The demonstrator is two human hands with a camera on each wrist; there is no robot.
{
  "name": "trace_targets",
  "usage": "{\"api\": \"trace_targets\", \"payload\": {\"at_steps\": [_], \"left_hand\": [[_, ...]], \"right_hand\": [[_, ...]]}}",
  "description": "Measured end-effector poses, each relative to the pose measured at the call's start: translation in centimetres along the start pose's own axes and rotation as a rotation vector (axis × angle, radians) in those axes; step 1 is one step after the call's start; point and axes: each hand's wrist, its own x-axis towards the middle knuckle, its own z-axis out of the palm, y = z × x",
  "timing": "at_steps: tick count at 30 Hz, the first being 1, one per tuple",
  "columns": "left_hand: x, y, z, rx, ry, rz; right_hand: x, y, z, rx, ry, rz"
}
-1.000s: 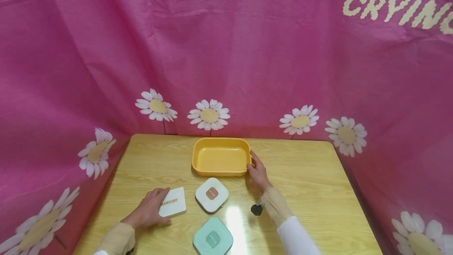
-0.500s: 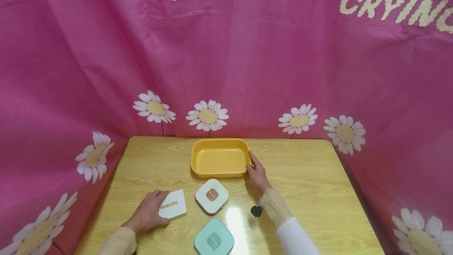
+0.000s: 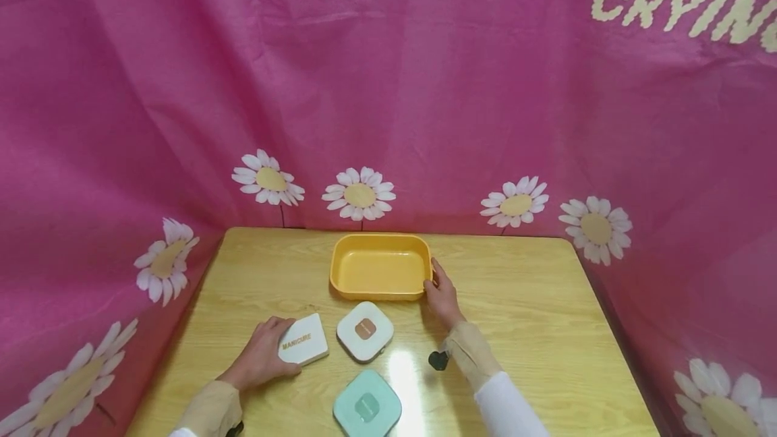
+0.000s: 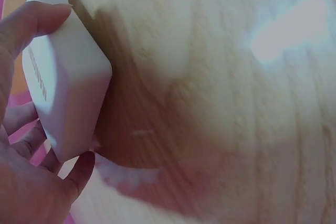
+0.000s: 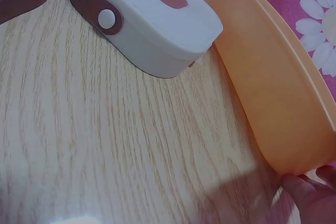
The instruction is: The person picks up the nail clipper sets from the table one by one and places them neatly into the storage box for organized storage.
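My left hand (image 3: pixel 261 355) grips a white box (image 3: pixel 311 338) lettered MANICURE, thumb on one edge and fingers on the other. In the left wrist view the box (image 4: pixel 79 72) is tilted, with its shadow on the wood beside it. At the back of the table stands an orange-yellow rectangular basin (image 3: pixel 380 271) with nothing in it. My right hand (image 3: pixel 443 295) holds the basin's right end, and the right wrist view has the fingertips (image 5: pixel 294 184) at its lower corner. Between the hands sits a white rounded-square case (image 3: pixel 379 329) with a brown label.
A mint-green case (image 3: pixel 352 406) of similar shape lies in front of the white one, near the table's front. Pink cloth (image 3: pixel 425 120) printed with daisies hangs close behind the wooden table (image 3: pixel 516 288) and along its sides.
My left hand has shifted slightly right and away from the person, carrying the white box, which is more tilted now. My right hand stays on the basin, and the cases have not moved.
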Motion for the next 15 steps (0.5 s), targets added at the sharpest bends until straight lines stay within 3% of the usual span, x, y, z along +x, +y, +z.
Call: {"api": "trace_targets", "payload": {"at_steps": [3,15], "left_hand": [[0.1,0.4,-0.2,-0.023,0.005,-0.014],[2.2,2.3,-1.6,-0.005,0.061,0.016]], "right_hand": [[0.4,0.9,0.3,-0.011,0.011,-0.007],[0.4,0.8,-0.1,0.014,0.026,0.002]]}}
